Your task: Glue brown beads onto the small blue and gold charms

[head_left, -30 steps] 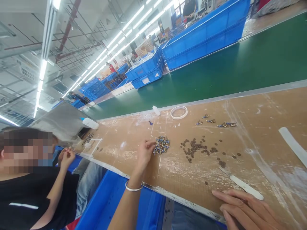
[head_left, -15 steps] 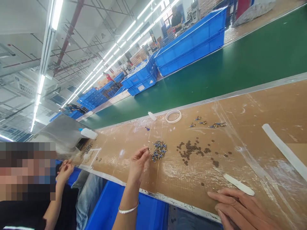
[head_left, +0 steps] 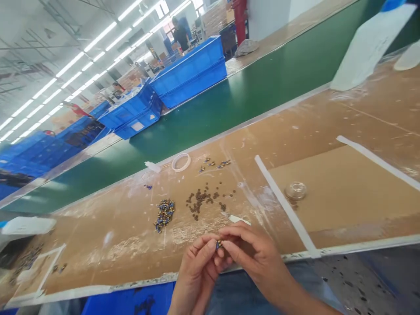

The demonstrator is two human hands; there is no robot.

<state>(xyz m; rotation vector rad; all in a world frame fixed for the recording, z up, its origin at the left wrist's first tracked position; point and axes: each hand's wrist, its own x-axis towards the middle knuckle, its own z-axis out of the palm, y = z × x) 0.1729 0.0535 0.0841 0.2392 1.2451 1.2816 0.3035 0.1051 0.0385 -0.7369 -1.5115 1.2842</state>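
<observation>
Both hands meet at the bottom centre of the frame, over the near edge of the surface (head_left: pixel 328 192). The left hand (head_left: pixel 197 271) has its fingers curled in, thumb and forefinger pinched on a small blue and gold part (head_left: pixel 218 243). The right hand (head_left: pixel 259 258) comes in from the lower right, its fingers bent over the same part, fingertips touching it from the other side. The part sits between the two sets of fingertips, held just above the surface edge; its shape is too small to tell.

Above and left of the hands, a heap of blue parts (head_left: pixel 164 213) lies on the surface. To the right of that heap, a scatter of brown rings (head_left: pixel 204 200) spreads toward the centre. A white strip (head_left: pixel 235 218) lies just above the right hand's fingers. Further up, near the far edge of the surface, are a tape ring (head_left: pixel 181 162), a small white bottle (head_left: pixel 152 166) to its left, and a few more blue parts (head_left: pixel 215 164) to its right. A clear dish (head_left: pixel 295 191) stands right of centre, inside a paler patch framed by white tape lines (head_left: pixel 285 205).

Beyond the surface runs a green belt (head_left: pixel 249 96), with blue crates (head_left: pixel 190 76) on its far side in the upper middle of the frame. A blue bin (head_left: pixel 131 302) shows below the surface edge at the bottom left.
</observation>
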